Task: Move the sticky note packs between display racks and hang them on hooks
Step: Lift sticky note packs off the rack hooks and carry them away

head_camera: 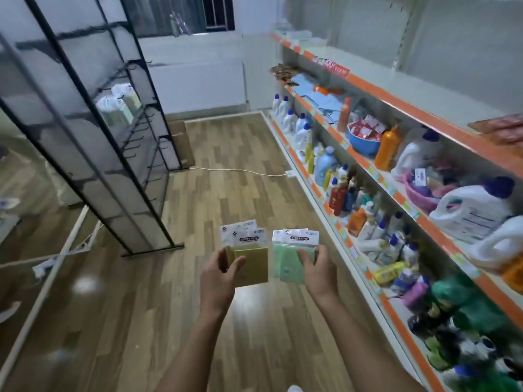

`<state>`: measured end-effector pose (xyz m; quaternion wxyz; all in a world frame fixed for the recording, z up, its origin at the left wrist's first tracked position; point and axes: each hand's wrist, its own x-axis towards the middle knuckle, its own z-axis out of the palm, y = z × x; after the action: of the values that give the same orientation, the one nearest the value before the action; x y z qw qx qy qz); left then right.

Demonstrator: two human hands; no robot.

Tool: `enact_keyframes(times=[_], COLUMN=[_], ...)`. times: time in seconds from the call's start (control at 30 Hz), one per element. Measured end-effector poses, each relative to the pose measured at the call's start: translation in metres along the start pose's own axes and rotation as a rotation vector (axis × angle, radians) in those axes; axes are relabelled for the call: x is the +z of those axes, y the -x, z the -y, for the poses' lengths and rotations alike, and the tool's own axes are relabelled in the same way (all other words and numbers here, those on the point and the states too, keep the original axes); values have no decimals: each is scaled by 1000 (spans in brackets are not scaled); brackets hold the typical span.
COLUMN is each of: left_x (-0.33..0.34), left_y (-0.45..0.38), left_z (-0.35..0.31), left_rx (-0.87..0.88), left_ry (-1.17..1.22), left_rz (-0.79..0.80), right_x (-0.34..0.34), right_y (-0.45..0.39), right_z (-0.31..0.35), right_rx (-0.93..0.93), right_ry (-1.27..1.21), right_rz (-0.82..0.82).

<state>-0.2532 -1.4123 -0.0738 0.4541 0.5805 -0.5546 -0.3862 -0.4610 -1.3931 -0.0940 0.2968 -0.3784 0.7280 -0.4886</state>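
While both stacks ride mid-aisle, header holes pointing far: brown sticky note packs (249, 257) gripped in left hand (222, 274), green packs (291, 257) in right hand (317, 271); hooked black rack (113, 131) far-left, nearer the left hand.

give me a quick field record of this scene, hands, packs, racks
left hand: grips the yellow sticky note packs
right hand: grips the green sticky note packs
packs: held side by side over the wood floor, not on hooks
black display rack: to the left, a few packs hanging, many bare hooks
store shelves: to the right, bottles and jugs
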Motion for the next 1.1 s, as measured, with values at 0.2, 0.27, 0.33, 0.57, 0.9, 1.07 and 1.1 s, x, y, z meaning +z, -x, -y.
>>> enact_keyframes(times=[0.2,0.27,0.33,0.57,0.9,1.07,1.1], left_x=[1,4,5,-2,-2,-7,-10], left_y=[-130,-175,-231,-441,-664,-764,-781], left_z=[14,22,34,40,43,55,56], left_rx=[-50,-77,-89,-83,-94,-125,-129], left_ry=[12,43,51,78,108,160,155], left_rz=[-131,-151,-171,-195,-252,-382,-425], right_x=[71,99,130,250,382,466,485], right_y=[-124,-164,-209,-362,-531,-630,-648], right_z=[48,57,69,145,221,253,259], right_rx=[-48,-63,-81,-175,-224,-302,-316], right_ry=[3,-12,-18,-15,-85,-107,-103], right_rz=[123,139,149,194,270,423,475])
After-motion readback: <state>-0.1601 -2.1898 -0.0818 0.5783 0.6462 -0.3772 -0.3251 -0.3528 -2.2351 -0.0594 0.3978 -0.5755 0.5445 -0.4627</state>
